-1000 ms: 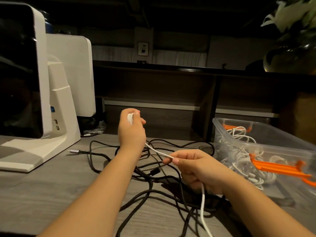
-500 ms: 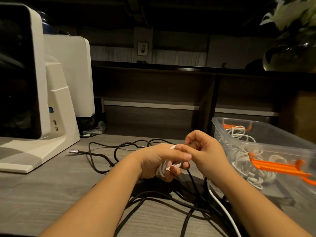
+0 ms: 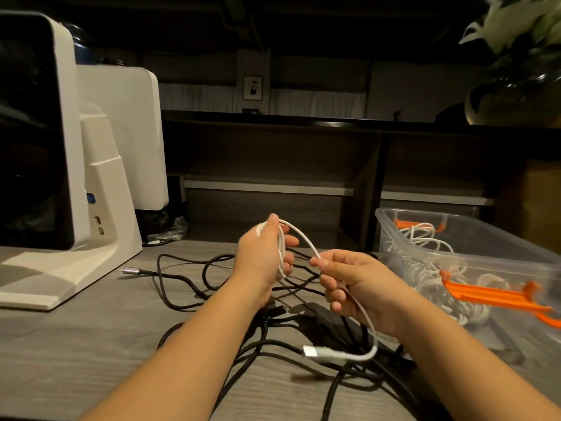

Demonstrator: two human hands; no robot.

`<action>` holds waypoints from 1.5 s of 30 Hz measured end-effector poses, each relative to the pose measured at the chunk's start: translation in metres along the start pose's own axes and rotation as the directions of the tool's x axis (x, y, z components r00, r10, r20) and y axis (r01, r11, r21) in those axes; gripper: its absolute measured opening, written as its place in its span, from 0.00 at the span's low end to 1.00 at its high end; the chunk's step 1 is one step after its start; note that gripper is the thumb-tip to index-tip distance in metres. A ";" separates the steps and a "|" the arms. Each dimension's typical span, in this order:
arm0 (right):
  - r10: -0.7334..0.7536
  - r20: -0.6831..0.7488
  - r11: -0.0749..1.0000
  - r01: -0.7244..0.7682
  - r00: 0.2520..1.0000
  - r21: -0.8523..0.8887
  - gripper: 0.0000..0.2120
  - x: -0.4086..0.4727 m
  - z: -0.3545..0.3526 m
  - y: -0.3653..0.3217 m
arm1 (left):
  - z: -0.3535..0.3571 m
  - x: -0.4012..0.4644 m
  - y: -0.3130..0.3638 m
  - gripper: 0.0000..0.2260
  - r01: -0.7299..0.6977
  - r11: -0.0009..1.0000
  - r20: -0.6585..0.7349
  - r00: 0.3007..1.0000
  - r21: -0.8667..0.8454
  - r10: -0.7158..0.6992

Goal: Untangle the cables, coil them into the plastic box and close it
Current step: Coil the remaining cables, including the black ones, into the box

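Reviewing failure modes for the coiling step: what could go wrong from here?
1. The white cable's free plug hangs over the black cables on the table; it may snag as the right hand feeds more in.
2. The left hand holds loose loops of the white cable; they could slip and uncoil.
3. The plastic box already holds white cables; the new coil could tangle with them.
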State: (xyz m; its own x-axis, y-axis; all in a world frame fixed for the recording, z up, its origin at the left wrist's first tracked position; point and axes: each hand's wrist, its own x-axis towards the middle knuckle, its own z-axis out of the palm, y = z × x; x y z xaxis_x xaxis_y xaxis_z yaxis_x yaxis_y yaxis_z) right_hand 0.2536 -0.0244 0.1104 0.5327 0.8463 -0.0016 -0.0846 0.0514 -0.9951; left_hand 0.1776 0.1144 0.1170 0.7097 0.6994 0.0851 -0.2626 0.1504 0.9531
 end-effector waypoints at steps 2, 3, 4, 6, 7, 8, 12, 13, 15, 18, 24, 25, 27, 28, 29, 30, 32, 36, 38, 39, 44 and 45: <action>0.008 0.026 0.995 -0.005 1.000 -0.095 0.07 -0.001 0.000 -0.001 | -0.001 0.002 -0.001 0.15 -0.107 0.994 -0.104 0.988 0.038 0.110; 0.005 0.033 0.987 0.001 0.999 -0.162 0.08 -0.002 0.001 -0.001 | -0.001 0.002 -0.001 0.15 -0.113 0.994 -0.131 0.985 -0.009 0.111; 0.003 0.034 0.975 0.005 0.999 -0.221 0.09 -0.002 0.001 0.000 | -0.001 0.001 0.001 0.14 -0.089 0.990 -0.137 0.988 -0.111 0.073; -0.004 0.024 0.950 0.011 1.000 -0.311 0.13 -0.002 0.003 0.002 | -0.002 0.000 0.005 0.15 0.007 0.922 -0.068 0.997 -0.386 -0.036; -0.013 0.016 0.926 0.018 1.000 -0.377 0.14 -0.002 0.005 0.003 | -0.003 0.000 0.006 0.15 0.054 0.867 -0.014 0.997 -0.496 -0.070; -0.023 0.011 0.892 0.026 1.000 -0.451 0.15 -0.003 0.007 0.003 | -0.004 -0.001 0.008 0.16 0.093 0.815 0.034 0.995 -0.572 -0.089; 0.006 0.064 0.843 0.029 0.998 -0.537 0.17 -0.005 0.010 0.005 | -0.008 0.002 0.011 0.14 0.099 0.731 0.058 0.995 -0.675 -0.081; 0.021 0.073 0.851 0.021 0.997 -0.525 0.17 -0.005 0.010 0.004 | -0.010 0.004 0.012 0.13 0.037 0.748 -0.004 0.999 -0.663 -0.053; 0.041 0.078 0.873 0.002 0.996 -0.488 0.13 -0.006 0.008 0.003 | -0.013 0.007 0.013 0.12 -0.134 0.847 -0.199 0.979 -0.515 0.034; 0.013 0.128 0.878 0.049 0.992 -0.476 0.07 -0.006 0.007 0.004 | -0.016 0.008 0.012 0.10 -0.341 0.940 -0.323 0.889 0.008 0.325; -0.373 0.138 0.775 0.390 0.918 -0.497 0.07 -0.013 0.008 -0.001 | -0.010 -0.001 0.010 0.19 -0.176 0.874 0.147 0.982 0.454 0.121; -0.426 0.113 0.754 0.421 0.898 -0.504 0.06 -0.012 0.008 -0.001 | -0.008 -0.003 0.009 0.23 -0.099 0.866 0.214 0.977 0.491 -0.009; -0.467 0.027 0.752 0.413 0.884 -0.514 0.02 -0.009 0.006 0.003 | -0.006 -0.007 0.005 0.31 0.040 0.858 0.364 0.895 0.513 -0.259; -0.466 -0.017 0.760 0.391 0.884 -0.519 0.05 -0.007 0.005 0.006 | -0.006 -0.009 0.003 0.33 0.082 0.861 0.443 0.831 0.501 -0.336; -0.459 -0.047 0.754 0.361 0.887 -0.548 0.07 -0.004 0.003 0.009 | -0.006 -0.010 0.002 0.32 0.100 0.869 0.509 0.775 0.485 -0.373; -0.460 -0.070 0.726 0.330 0.885 -0.603 0.07 -0.003 0.001 0.010 | -0.007 -0.012 0.001 0.30 0.105 0.877 0.557 0.735 0.469 -0.386; -0.465 -0.091 0.669 0.281 0.881 -0.688 0.06 -0.003 -0.001 0.008 | -0.009 -0.014 0.002 0.22 0.066 0.888 0.619 0.693 0.454 -0.368; -0.372 -0.016 0.687 0.264 0.928 -0.677 0.11 -0.002 -0.003 0.008 | -0.012 -0.013 0.004 0.14 -0.053 0.884 0.706 0.625 0.465 -0.334; -0.319 0.060 0.716 0.282 0.946 -0.639 0.13 -0.004 -0.002 0.007 | -0.015 -0.013 0.004 0.19 -0.099 0.865 0.727 0.593 0.492 -0.345; -0.312 0.081 0.712 0.290 0.946 -0.639 0.16 -0.003 -0.002 0.007 | -0.016 -0.012 0.004 0.24 -0.111 0.854 0.728 0.586 0.508 -0.357; -0.346 0.051 0.679 0.288 0.937 -0.675 0.14 -0.001 -0.002 0.008 | -0.013 -0.015 0.003 0.43 0.016 0.871 0.648 0.662 0.491 -0.378; -0.376 0.027 0.664 0.290 0.926 -0.689 0.15 0.000 -0.002 0.009 | -0.012 -0.015 0.004 0.41 0.016 0.876 0.634 0.684 0.482 -0.361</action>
State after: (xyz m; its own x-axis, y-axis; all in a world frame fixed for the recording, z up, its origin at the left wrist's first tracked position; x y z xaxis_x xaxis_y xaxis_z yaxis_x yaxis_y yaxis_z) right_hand 0.2546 -0.0252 0.1016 0.5029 0.7785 0.3755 0.6782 -0.0862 -0.7298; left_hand 0.1580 0.1123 0.1163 0.9946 -0.0195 -0.1018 0.0961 -0.1937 0.9764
